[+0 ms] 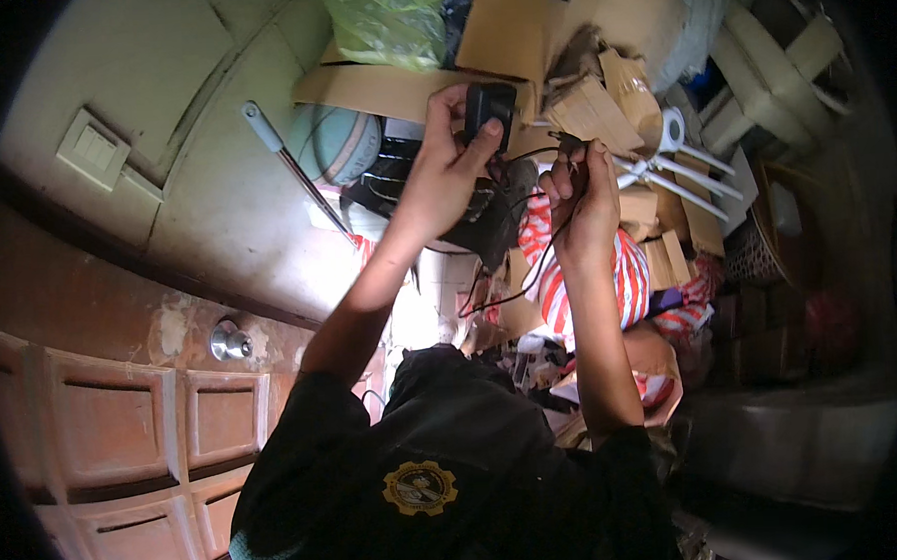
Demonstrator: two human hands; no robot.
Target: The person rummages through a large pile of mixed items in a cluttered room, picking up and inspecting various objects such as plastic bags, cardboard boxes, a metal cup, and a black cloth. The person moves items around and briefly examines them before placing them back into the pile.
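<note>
My left hand grips a black power adapter, a rectangular block, with the thumb across its near side. To its right, my right hand is closed, fingertips pinching a small black plug on a thin cord. The two hands are raised side by side, a short gap between them. A black cable hangs in a loop below them, past a red-and-white striped bag. Black items lie under my left wrist; their kind is hard to make out.
A teal ball and a metal pole stand by the left wall. Cardboard boxes, a green plastic bag and a white rack-like frame crowd the far side. A brown panelled door with a round knob is at left.
</note>
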